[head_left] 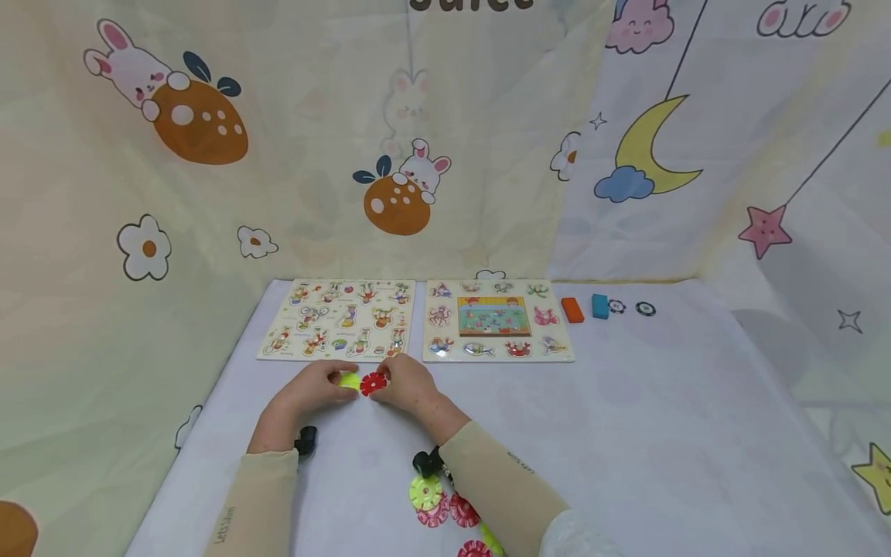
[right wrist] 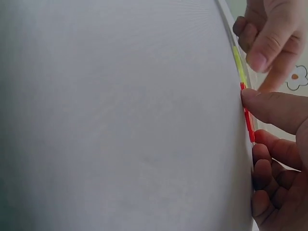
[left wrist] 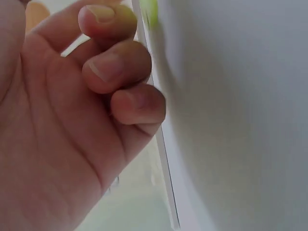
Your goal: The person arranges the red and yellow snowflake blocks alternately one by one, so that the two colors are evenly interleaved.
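Note:
Near the front edge of the boards, a yellow notched plastic disc [head_left: 349, 381] and a red notched plastic disc [head_left: 373, 384] lie edge to edge on the white cloth. My left hand [head_left: 315, 389] holds the yellow disc between thumb and index finger; in the left wrist view its other fingers [left wrist: 130, 103] are curled, and a bit of the disc shows past them. With thumb and index finger, my right hand [head_left: 411, 384] pinches the red disc at its right side. The right wrist view catches both discs edge-on, red [right wrist: 249, 126] and yellow [right wrist: 239, 65], flat near the table.
Two picture puzzle boards [head_left: 337, 354] [head_left: 445, 356] lie behind the hands. Right of them are an orange block [head_left: 572, 310], a blue block [head_left: 600, 306] and two round chips [head_left: 646, 309]. Several loose notched discs [head_left: 426, 493] lie beside the right forearm. A printed cloth [head_left: 487, 155] hangs behind.

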{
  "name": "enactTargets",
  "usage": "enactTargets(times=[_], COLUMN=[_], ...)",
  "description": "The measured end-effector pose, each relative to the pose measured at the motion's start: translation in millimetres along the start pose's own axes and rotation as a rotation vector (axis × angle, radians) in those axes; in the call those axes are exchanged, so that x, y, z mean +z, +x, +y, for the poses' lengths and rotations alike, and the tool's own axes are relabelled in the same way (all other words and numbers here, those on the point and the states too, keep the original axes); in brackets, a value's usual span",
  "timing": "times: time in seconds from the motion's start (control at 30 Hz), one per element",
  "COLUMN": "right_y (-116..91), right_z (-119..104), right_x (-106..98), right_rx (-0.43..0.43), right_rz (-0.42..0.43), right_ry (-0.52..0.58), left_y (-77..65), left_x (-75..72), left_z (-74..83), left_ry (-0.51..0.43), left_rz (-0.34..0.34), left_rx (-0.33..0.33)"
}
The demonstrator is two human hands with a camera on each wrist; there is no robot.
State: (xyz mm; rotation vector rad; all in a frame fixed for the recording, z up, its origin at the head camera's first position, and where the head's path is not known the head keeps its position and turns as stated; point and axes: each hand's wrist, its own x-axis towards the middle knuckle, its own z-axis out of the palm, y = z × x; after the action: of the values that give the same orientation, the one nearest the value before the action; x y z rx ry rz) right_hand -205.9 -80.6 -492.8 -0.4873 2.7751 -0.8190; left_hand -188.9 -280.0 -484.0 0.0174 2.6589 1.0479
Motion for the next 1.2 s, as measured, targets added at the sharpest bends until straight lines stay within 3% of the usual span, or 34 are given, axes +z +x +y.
enactTargets(times=[0.2,0.63,1.07,1.2], right_y=[-0.9,-10.4,-77.7,-101.7], right_z=[2.6,13.9,16.5,20.2], right_x=[-1.8,-20.2,-56.0,-59.9], right_rx=[0.001,-0.083,-0.099,-0.144], right_rz=[-0.021,-0.104,-0.155,-0.178], right_ry=[0.041,0.097,0.134,0.13], left_y=[3.9,10.6,5.8,6.6], left_x=[12.3,24.9,20.1,21.0], left_z=[15.8,20.0,16.6,15.2], left_ry=[0.028,0.051,0.031,0.023], left_rz=[-0.018,-0.021,-0.024,-0.019], left_rx=[0.067,0.071,0.015,-0.002])
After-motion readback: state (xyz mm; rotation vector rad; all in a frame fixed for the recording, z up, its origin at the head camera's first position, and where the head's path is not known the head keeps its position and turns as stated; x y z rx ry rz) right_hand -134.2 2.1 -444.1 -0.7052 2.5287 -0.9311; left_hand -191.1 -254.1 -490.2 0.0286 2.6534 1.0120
